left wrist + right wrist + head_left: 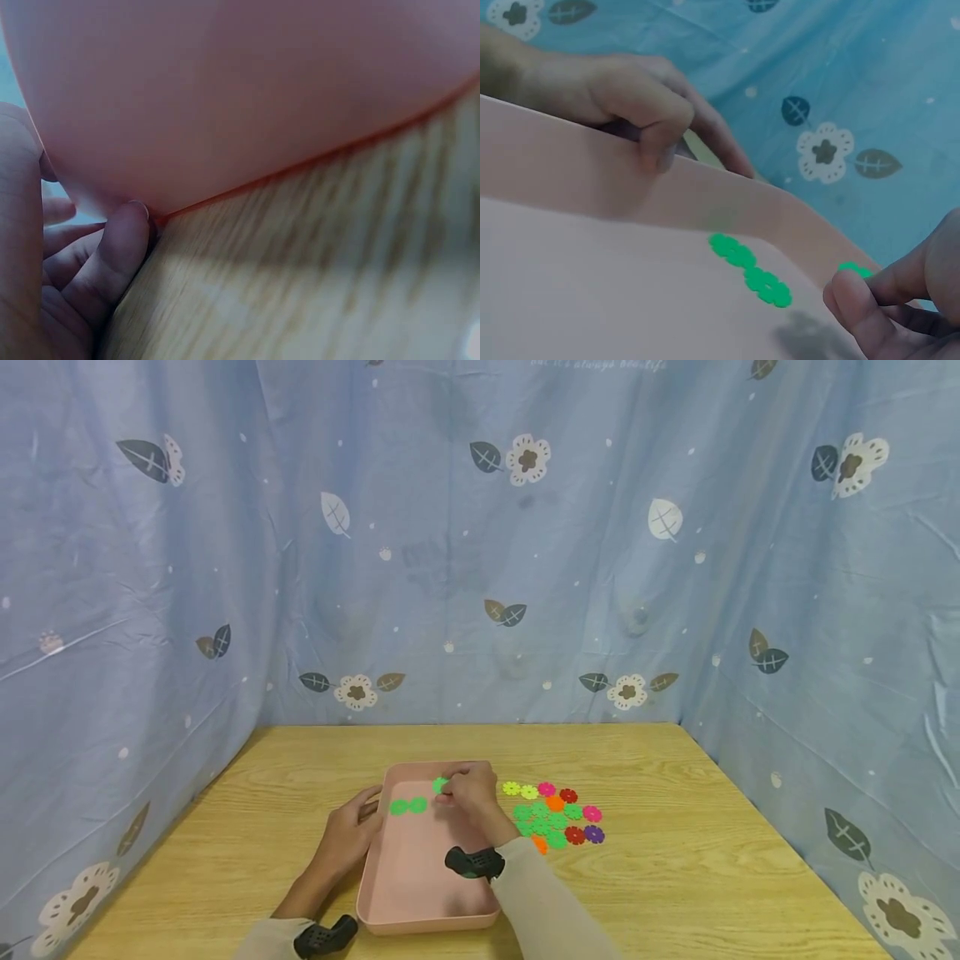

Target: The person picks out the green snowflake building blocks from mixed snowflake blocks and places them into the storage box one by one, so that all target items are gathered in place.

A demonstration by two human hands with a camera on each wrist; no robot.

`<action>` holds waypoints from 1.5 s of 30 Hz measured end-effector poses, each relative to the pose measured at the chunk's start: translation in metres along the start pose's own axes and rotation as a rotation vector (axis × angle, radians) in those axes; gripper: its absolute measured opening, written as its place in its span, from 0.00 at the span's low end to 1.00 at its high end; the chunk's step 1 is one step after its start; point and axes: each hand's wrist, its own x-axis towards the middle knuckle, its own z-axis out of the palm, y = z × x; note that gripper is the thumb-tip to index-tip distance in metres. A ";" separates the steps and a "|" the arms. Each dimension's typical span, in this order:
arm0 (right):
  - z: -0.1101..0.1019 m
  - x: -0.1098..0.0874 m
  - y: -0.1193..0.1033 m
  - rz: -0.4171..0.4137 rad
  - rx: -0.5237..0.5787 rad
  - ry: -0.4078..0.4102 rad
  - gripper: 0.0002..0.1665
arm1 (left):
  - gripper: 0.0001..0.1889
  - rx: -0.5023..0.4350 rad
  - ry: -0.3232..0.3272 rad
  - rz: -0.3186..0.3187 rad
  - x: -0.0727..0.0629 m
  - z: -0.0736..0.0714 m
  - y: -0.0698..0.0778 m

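A pink rectangular tray [412, 877] rests on the table. My left hand [349, 833] grips its left wall, one digit hooked over the rim in the right wrist view and the others along the outside. Over the tray's far part, my right hand [474, 793] pinches a green snowflake-shaped plastic disc [853, 268] between thumb and finger; the fingertips hide part of it. Two more green discs [750, 271] lie end to end on the tray floor near the far left corner. The left wrist view shows the tray's outer wall [247, 97] against the fingers.
Right of the tray, several loose discs lie on the wooden table [675, 877]: green discs [540, 827], yellow discs [521, 790], red, orange and pink ones, and a purple disc [594, 834]. A blue patterned curtain [480, 568] surrounds the table's back and sides.
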 end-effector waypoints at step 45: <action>0.013 -0.002 0.013 -0.084 -0.346 0.013 0.13 | 0.27 -0.015 -0.009 -0.003 -0.001 0.000 0.000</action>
